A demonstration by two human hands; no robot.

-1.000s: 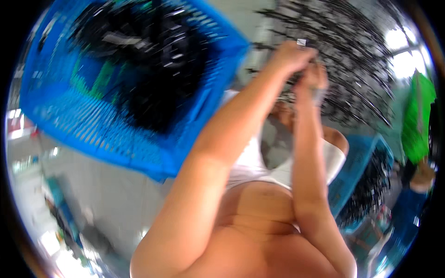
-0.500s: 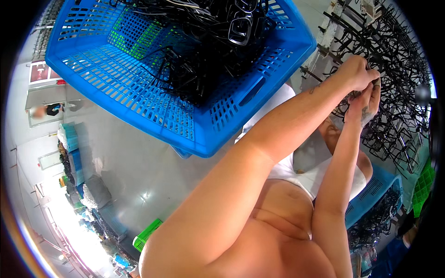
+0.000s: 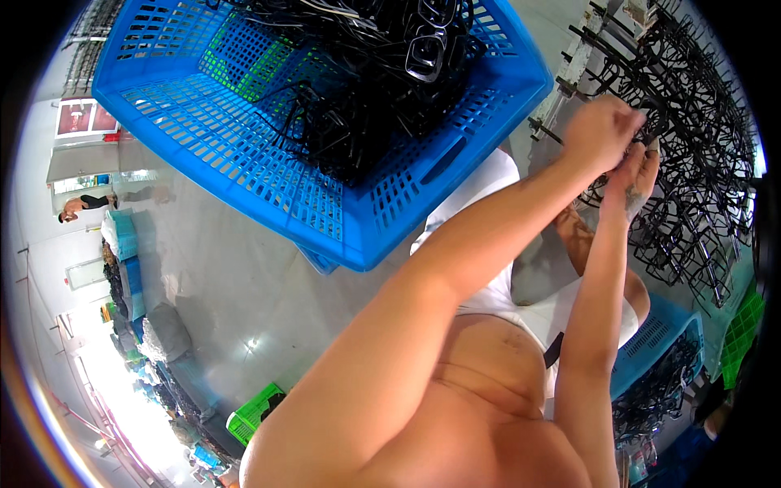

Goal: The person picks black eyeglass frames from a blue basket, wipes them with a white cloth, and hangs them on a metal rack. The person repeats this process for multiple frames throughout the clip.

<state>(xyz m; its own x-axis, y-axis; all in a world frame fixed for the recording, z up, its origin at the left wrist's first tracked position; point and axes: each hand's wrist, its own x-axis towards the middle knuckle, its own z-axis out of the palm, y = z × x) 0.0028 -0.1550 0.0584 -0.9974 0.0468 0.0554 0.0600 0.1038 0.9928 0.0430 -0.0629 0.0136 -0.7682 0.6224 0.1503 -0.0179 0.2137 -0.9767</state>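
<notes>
My left hand (image 3: pixel 600 134) reaches across to the upper right, its fingers drawn together and slightly blurred. Just below it is my right hand (image 3: pixel 637 180), fingers closed and pointing up, nearly touching the left. Whatever lies between the fingers is too small and dark to make out. Right beside both hands stands a rack (image 3: pixel 691 138) hung densely with black eyeglass frames. Left of my hands, a large blue plastic basket (image 3: pixel 244 191) holds a heap of black eyeglass frames (image 3: pixel 350 122), with one shiny frame (image 3: pixel 425 54) on top.
A lighter blue basket (image 3: pixel 663 329) with more dark frames sits by my right knee. Green crates stand at the right edge (image 3: pixel 742 333) and lower left (image 3: pixel 254 413). Grey floor (image 3: pixel 236 276) stretches leftward to stacked bins (image 3: pixel 122 236). A distant person (image 3: pixel 85 205) is at far left.
My left hand has shifted a little left, away from the rack, and my right hand slightly down and left. The view has tilted slightly. The distant person shows more fully.
</notes>
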